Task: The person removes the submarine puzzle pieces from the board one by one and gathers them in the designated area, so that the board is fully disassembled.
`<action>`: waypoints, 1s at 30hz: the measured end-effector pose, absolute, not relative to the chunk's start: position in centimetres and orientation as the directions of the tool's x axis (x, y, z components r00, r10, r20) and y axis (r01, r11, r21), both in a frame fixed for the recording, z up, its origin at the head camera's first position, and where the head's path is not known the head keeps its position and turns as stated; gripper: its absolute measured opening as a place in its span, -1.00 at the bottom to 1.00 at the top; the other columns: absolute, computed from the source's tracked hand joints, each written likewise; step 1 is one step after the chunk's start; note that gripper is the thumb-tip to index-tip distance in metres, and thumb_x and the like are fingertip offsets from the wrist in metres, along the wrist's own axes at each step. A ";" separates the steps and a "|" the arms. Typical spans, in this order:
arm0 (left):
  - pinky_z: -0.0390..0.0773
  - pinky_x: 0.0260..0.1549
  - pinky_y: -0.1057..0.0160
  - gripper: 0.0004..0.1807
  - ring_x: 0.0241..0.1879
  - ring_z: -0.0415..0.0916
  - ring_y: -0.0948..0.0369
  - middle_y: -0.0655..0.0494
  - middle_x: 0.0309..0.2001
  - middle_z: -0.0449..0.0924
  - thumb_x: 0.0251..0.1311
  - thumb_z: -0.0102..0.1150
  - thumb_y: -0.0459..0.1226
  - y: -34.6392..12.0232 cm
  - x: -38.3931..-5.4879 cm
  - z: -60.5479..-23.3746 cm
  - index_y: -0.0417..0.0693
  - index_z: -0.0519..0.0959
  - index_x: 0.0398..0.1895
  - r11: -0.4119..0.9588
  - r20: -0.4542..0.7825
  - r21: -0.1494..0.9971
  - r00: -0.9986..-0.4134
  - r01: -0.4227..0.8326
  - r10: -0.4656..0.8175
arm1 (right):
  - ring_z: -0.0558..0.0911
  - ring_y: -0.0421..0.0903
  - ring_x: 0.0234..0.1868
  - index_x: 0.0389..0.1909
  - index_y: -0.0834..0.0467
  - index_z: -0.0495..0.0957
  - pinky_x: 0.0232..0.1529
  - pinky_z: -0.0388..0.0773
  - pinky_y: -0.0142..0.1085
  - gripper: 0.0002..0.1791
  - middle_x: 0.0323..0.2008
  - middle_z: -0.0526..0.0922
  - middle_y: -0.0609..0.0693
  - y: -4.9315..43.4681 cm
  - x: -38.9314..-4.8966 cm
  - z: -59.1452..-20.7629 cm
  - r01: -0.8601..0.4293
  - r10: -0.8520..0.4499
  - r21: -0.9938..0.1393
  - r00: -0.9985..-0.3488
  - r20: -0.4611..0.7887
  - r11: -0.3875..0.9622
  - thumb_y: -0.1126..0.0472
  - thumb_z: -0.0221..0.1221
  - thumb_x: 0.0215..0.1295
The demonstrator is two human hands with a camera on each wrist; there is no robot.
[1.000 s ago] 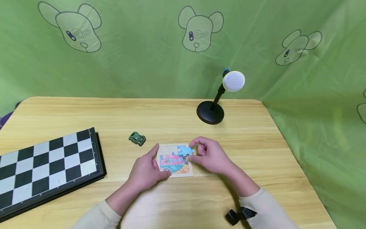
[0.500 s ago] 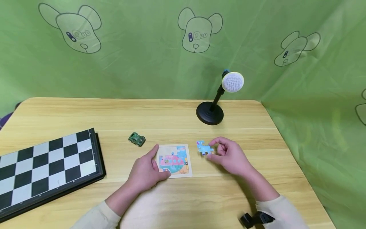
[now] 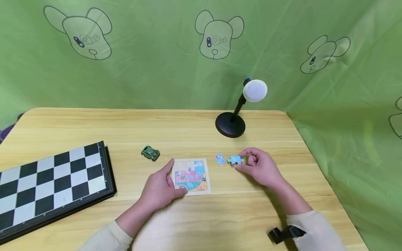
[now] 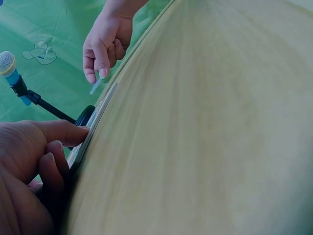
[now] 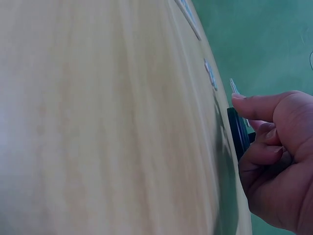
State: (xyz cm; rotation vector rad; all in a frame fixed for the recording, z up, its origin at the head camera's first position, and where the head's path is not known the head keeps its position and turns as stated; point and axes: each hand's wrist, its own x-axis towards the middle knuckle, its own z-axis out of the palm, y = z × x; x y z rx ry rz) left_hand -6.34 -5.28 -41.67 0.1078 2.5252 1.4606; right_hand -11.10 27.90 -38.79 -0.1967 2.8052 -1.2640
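Note:
A square jigsaw puzzle tray point(image 3: 208, 188) with a pale frame lies on the table, partly filled with pink, teal and blue pieces. My left hand point(image 3: 159, 188) holds its left side, thumb over the lower edge and forefinger along the upper left. Right of the tray, my right hand point(image 3: 262, 168) pinches a blue puzzle piece point(image 3: 235, 160) between thumb and forefinger. The right wrist view shows this piece raised over the tabletop. Another puzzle piece point(image 3: 220, 160), blue with a pink spot, lies flat between the tray and the held one.
Behind the tray sits a small green toy car point(image 3: 150, 153). A microphone on a round black stand point(image 3: 230, 124) is farther back. A black and white checkered board point(image 3: 59, 177) covers the left side of the wooden table point(image 3: 194, 223). Green fabric point(image 3: 157, 69) hangs behind.
My right hand has moved right, away from the tray, with blue puzzle piece in its pinch. One piece now lies on the table apart from the held one. The left hand has stayed put.

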 end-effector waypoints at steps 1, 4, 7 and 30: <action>0.36 -0.62 0.21 0.16 -0.67 0.37 0.20 0.15 -0.64 0.43 -0.18 0.60 -0.23 -5.3 -6.3 -41.7 -0.22 0.15 0.54 0.503 -0.155 0.863 -0.973 -0.048 0.173 | 0.23 -0.15 -0.59 -0.12 0.25 0.58 -0.40 0.32 -0.31 -0.66 -0.63 0.22 -0.06 28.0 -11.3 -39.0 -0.088 -0.137 -0.745 -0.991 -0.005 0.661 0.32 0.46 0.10; 0.36 -0.62 0.21 0.16 -0.67 0.37 0.20 0.15 -0.64 0.43 -0.18 0.60 -0.24 -5.3 -6.3 -41.7 -0.23 0.15 0.54 0.502 -0.154 0.863 -0.973 -0.047 0.174 | 0.24 -0.15 -0.58 -0.13 0.24 0.59 -0.41 0.30 -0.32 -0.66 -0.62 0.23 -0.06 28.2 -11.8 -39.4 -0.075 -0.131 -0.738 -0.991 -0.018 0.670 0.30 0.47 0.10; 0.36 -0.62 0.22 0.16 -0.67 0.37 0.21 0.15 -0.64 0.43 -0.18 0.59 -0.24 -5.3 -6.3 -41.7 -0.23 0.15 0.54 0.500 -0.153 0.865 -0.973 -0.046 0.176 | 0.25 -0.14 -0.58 -0.13 0.27 0.59 -0.41 0.28 -0.32 -0.65 -0.62 0.24 -0.06 28.3 -12.1 -39.6 -0.062 -0.129 -0.745 -0.991 -0.032 0.665 0.30 0.47 0.10; 0.36 -0.64 0.21 0.16 -0.68 0.38 0.19 0.14 -0.64 0.44 -0.18 0.60 -0.24 -5.3 -6.4 -41.8 -0.23 0.14 0.54 0.487 -0.158 0.872 -0.972 -0.053 0.177 | 0.26 -0.12 -0.54 -0.08 0.35 0.58 -0.37 0.28 -0.30 -0.59 -0.59 0.25 -0.04 28.3 -13.3 -39.7 0.040 -0.115 -0.782 -0.983 -0.142 0.622 0.32 0.47 0.07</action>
